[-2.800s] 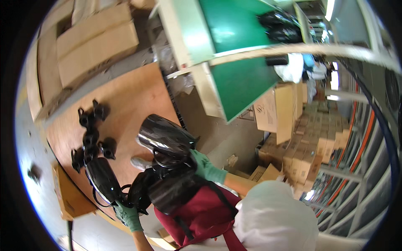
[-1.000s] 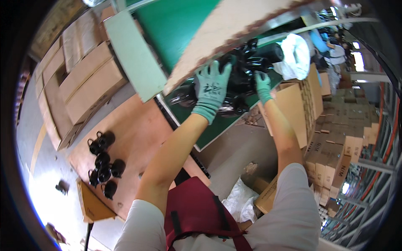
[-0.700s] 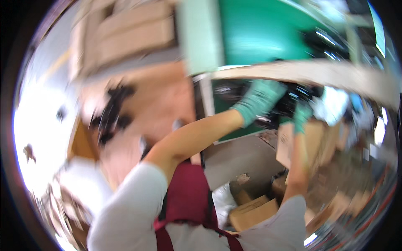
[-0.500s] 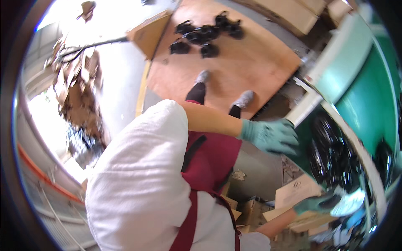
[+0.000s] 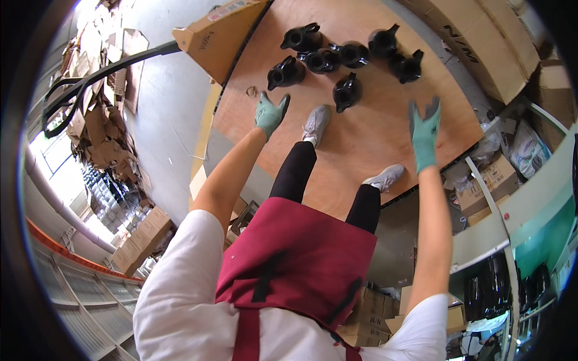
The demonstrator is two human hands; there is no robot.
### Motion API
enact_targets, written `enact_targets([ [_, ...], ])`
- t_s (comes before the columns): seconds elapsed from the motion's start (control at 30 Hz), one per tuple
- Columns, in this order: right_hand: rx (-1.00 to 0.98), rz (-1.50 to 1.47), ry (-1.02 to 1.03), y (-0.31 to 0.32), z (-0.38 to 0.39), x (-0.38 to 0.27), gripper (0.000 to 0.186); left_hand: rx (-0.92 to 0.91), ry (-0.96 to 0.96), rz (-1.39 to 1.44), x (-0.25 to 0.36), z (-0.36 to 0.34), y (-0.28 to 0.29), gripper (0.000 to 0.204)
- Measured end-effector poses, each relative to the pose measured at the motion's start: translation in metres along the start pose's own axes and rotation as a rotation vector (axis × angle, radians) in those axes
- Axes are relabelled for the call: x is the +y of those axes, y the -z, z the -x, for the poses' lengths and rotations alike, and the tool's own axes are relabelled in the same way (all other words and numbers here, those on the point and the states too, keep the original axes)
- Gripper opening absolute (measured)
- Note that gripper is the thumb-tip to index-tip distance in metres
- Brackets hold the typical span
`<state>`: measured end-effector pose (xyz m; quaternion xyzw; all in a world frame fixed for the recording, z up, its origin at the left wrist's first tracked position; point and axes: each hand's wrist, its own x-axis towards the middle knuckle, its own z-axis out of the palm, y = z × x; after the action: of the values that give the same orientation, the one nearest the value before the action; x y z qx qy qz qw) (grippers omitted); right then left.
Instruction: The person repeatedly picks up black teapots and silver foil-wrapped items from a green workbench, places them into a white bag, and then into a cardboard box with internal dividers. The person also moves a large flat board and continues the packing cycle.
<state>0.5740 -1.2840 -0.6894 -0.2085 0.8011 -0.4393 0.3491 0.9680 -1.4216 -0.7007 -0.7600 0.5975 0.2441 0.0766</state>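
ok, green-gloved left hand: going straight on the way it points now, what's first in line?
Likely the nearest rounded, glossy black jug-like piece on the tan plywood board. Depth is unclear, though: the left hand could be high enough to pass over it.

Seven black, round-bodied pitchers with handles (image 5: 347,92) sit loosely clustered between twelve and one o'clock on the reddish-brown wooden board (image 5: 385,120), turned different ways.

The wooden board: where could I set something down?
Between the left shoe, right shoe, black jugs and right hand, the board is bare; also right of that hand, toward the board's edge. The jugs crowd the part farther ahead.
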Motion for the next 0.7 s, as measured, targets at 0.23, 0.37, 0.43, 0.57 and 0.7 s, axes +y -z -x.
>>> enact_targets([
  [0.23, 0.245, 0.804, -0.174, -0.149, -0.161, 0.066, 0.115, -0.168, 0.142, -0.073, 0.056, -0.126, -0.073, 0.123],
  [0.37, 0.188, 0.989, -0.31, -0.176, -0.214, 0.106, 0.107, -0.078, 0.331, -0.134, 0.087, -0.15, -0.114, 0.122],
  [0.43, 0.193, 0.999, -0.325, -0.173, -0.228, 0.121, 0.099, -0.069, 0.465, -0.144, 0.086, -0.157, -0.123, 0.116],
  [0.57, 0.21, 1.009, -0.298, -0.123, -0.237, 0.139, 0.087, 0.102, 0.354, -0.081, 0.069, -0.161, -0.125, 0.101],
  [0.7, -0.076, 1.545, 0.007, -0.09, -0.201, 0.049, 0.083, 0.044, 0.118, -0.077, -0.032, -0.153, -0.098, 0.09],
])
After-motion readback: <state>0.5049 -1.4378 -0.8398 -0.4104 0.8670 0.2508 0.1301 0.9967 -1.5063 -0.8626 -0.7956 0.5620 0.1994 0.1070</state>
